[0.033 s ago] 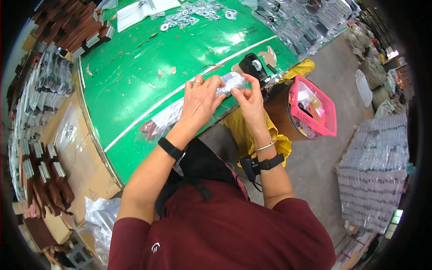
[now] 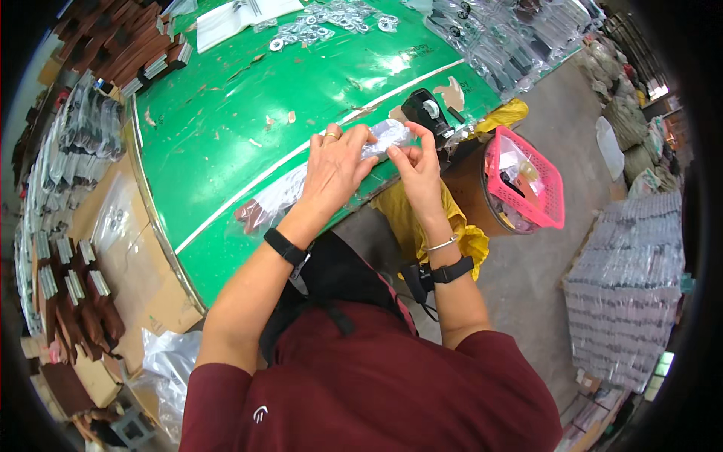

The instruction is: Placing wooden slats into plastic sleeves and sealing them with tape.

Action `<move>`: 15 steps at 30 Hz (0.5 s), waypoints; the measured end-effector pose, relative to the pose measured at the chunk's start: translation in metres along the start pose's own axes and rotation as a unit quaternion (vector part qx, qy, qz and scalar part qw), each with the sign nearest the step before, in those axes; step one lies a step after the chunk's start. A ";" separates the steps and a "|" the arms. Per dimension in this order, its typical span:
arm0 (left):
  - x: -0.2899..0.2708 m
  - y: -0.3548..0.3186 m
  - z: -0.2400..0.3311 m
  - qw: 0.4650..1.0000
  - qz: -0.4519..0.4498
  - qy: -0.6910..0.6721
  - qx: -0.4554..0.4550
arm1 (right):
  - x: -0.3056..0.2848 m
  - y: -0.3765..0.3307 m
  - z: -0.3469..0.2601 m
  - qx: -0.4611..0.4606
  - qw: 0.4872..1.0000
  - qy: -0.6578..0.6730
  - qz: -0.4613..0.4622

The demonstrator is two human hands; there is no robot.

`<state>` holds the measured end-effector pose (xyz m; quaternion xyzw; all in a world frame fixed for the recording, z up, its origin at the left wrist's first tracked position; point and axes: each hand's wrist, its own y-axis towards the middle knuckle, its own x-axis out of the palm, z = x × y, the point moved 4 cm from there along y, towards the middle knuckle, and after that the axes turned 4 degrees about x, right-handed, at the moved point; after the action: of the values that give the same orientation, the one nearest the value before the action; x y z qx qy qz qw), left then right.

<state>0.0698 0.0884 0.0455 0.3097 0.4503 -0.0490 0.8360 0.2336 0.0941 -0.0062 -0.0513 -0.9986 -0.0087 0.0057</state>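
Observation:
A long clear plastic bag (image 2: 280,192) lies slantwise along the near edge of the green table, with a brown piece showing at its lower left end. My left hand (image 2: 337,167) lies across its middle, fingers bent and closed on the plastic. At the bag's upper right end, bunched and whitish, my right hand (image 2: 419,167) pinches the plastic between thumb and fingers. What the bag holds under my left hand is hidden. Just beyond my right hand stands a black tape dispenser (image 2: 423,111) with a roll of tape in it.
The green table (image 2: 226,143) carries small bagged rings (image 2: 324,29) and a white sheet (image 2: 242,22) at the back, plus bagged parts (image 2: 512,38) far right. A pink basket (image 2: 553,184) sits on a brown bin to the right. Brown parts (image 2: 83,301) are stacked left.

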 end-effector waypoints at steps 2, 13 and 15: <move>0.000 0.003 -0.004 1.000 -0.016 -0.019 -0.011 | 0.003 0.004 0.002 -0.073 0.996 -0.009 0.041; 0.002 0.001 -0.017 0.996 -0.034 -0.057 -0.051 | 0.027 -0.003 -0.077 -0.398 0.770 -0.491 -0.082; -0.006 0.005 -0.031 0.995 -0.036 -0.052 -0.073 | 0.031 0.015 -0.061 -0.402 0.757 -0.493 -0.149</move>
<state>0.0458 0.1083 0.0403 0.2285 0.4195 -0.0619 0.8764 0.2045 0.1112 0.0552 0.1029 -0.7631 -0.3840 -0.5095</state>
